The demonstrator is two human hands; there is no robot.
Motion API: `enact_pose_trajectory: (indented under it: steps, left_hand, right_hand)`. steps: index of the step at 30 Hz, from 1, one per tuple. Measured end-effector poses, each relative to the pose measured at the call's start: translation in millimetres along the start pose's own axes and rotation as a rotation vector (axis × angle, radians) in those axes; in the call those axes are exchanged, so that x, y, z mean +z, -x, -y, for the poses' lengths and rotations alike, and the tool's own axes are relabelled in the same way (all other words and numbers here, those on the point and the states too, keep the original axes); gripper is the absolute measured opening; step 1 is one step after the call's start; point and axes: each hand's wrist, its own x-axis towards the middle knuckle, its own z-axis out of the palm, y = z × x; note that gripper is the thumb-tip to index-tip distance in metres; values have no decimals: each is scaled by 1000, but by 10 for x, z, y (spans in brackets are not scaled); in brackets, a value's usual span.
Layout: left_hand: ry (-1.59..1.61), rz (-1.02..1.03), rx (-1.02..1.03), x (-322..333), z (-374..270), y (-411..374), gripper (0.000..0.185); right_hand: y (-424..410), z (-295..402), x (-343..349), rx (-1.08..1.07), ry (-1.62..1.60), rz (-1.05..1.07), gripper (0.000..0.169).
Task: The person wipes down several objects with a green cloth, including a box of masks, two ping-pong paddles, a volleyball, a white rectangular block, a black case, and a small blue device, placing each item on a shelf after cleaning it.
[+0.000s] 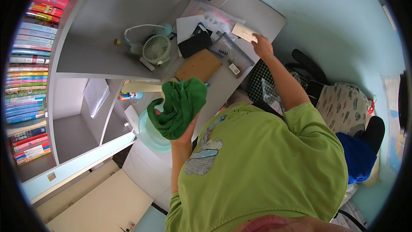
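A crumpled green cloth [178, 109] rests in my left hand [188, 132], whose fingers are mostly hidden under it. My right hand [263, 47] reaches to the desk's far right side and grips one end of a flat cream-coloured box [243, 32]. Beside that box lies a clear zip pouch [236, 51] with small items in it. A black case [195, 44] lies to the left, partly over white paper. Nearer to the cloth is a brown notebook or folder [200, 65].
A small pale-green fan [156, 50] stands at the desk's left. Below the cloth, a light-green basin [154, 135] is partly hidden. Bookshelves [53, 80] rise on the left. A chair with a patterned cover [342, 103] stands at the right by the wall.
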Motion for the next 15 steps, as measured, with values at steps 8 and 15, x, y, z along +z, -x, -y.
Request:
enact_pose_trajectory:
  steps: [8, 15]
  left_hand:
    - [33, -20, -38, 101, 143, -261, 69]
    - [12, -77, -47, 15, 204, -360, 65]
  right_hand:
    - [-519, -318, 162, 95, 173, 179, 61]
    - [-553, -458, 151, 92, 95, 311, 68]
